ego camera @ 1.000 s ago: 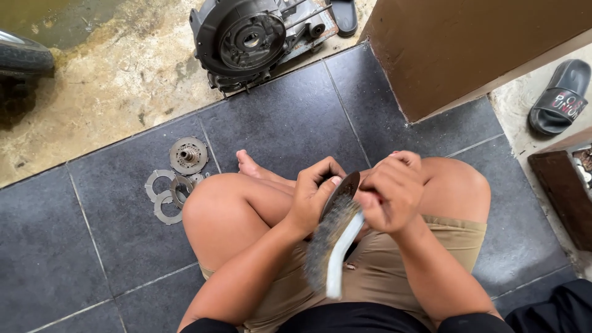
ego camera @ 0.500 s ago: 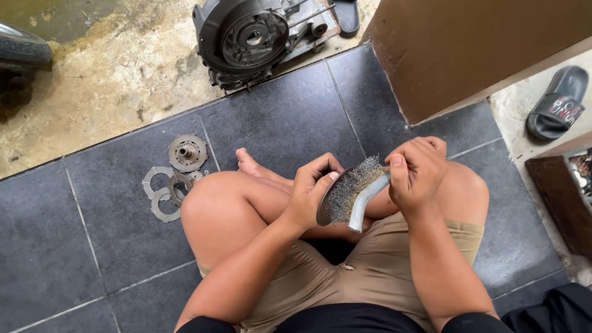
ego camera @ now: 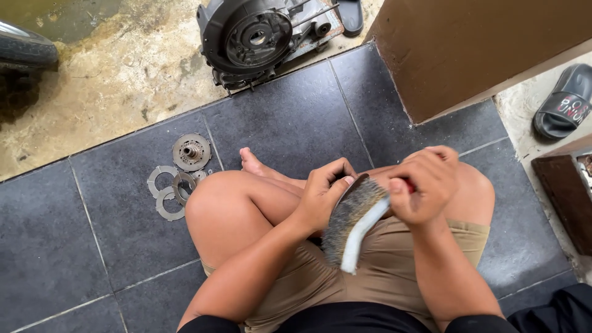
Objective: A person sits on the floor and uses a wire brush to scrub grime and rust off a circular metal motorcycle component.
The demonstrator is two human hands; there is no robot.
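Over my crossed legs, my left hand [ego camera: 320,197] pinches a thin dark metal disc [ego camera: 353,185] by its edge; my right hand [ego camera: 425,191] clenches a wire brush [ego camera: 351,225]. The disc looks rigid, light, probably greasy.

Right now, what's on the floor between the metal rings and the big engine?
Only bare dark tile, head view, separates the rings from the engine.
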